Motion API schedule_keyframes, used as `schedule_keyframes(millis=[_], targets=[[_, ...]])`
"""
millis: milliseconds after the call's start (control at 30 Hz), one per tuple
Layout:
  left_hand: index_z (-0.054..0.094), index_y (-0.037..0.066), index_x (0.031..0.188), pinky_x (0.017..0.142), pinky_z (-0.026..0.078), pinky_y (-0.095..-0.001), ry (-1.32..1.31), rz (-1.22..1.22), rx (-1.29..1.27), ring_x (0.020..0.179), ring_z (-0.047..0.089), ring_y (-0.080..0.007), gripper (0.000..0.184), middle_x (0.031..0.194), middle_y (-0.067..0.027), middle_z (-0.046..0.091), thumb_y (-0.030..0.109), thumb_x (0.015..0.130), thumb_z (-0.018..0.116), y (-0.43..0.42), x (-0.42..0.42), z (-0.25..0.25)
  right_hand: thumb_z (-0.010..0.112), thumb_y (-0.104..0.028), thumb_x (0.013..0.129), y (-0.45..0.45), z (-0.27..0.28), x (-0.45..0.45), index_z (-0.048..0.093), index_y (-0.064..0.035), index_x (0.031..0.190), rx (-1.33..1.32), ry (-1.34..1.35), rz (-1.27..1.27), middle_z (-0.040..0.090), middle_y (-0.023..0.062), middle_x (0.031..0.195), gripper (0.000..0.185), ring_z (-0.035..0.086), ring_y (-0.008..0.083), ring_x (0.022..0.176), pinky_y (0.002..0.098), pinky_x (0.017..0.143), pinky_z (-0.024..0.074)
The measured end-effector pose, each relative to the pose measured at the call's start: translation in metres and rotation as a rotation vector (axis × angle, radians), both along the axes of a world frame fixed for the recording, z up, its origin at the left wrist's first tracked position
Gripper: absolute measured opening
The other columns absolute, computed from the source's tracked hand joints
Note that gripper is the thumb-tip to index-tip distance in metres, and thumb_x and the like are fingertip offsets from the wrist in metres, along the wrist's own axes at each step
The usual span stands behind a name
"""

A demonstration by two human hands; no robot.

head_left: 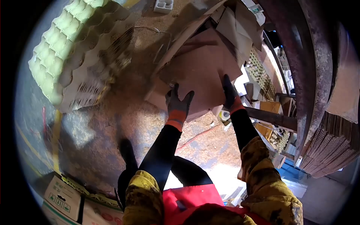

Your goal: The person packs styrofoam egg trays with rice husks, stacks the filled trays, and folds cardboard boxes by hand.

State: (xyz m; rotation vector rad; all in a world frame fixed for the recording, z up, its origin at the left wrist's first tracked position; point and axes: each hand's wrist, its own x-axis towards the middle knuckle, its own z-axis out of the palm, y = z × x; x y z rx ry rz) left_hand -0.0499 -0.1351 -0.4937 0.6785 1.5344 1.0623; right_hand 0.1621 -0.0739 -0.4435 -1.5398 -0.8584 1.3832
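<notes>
A large sheet of brown cardboard [198,71] lies tilted over an open pile of cardboard at the upper middle. My left hand [178,101], in a grey glove with an orange cuff, is at its lower left part, with fingers spread and thumb apart. At the right edge of the sheet is my right hand [229,92], in a dark glove, its fingers pointing up along the edge. Whether those fingers grip the cardboard cannot be made out. More crumpled cardboard [240,30] sticks up behind the sheet.
Tall stacks of egg trays [52,52] stand at the left. Printed cartons [62,198] are at the lower left. Metal beams [315,56] run down the right, beside bundled flat cardboard [332,146]. Brown debris covers the floor [97,146].
</notes>
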Motion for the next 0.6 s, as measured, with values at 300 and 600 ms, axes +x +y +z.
schedule_keyframes(millis=[300,600], targets=[[0.046,0.001,0.127,0.089,0.041,-0.0333,-0.069,0.027,0.052,0.105,0.048,-0.0250,0.071,0.118,-0.0145,0.048,0.033,0.072,0.076,-0.008,-0.011,-0.014,0.065,-0.026,0.083,-0.015,0.006,0.013,0.054,0.0025,0.119,-0.032,-0.214,0.199,0.058,0.0073,0.116,0.047,0.054,0.0157,0.104,0.0282,0.089,0.0427],[0.047,-0.001,0.123,0.088,0.043,-0.0303,-0.820,-0.059,-0.114,0.102,0.053,-0.0189,0.053,0.115,-0.0111,0.055,0.023,0.080,0.068,-0.093,-0.049,0.024,0.067,-0.022,0.083,-0.180,0.020,0.017,0.041,-0.0010,0.129,-0.578,0.158,0.132,0.053,0.0071,0.121,0.057,0.054,0.0169,0.106,0.0300,0.085,0.0465]])
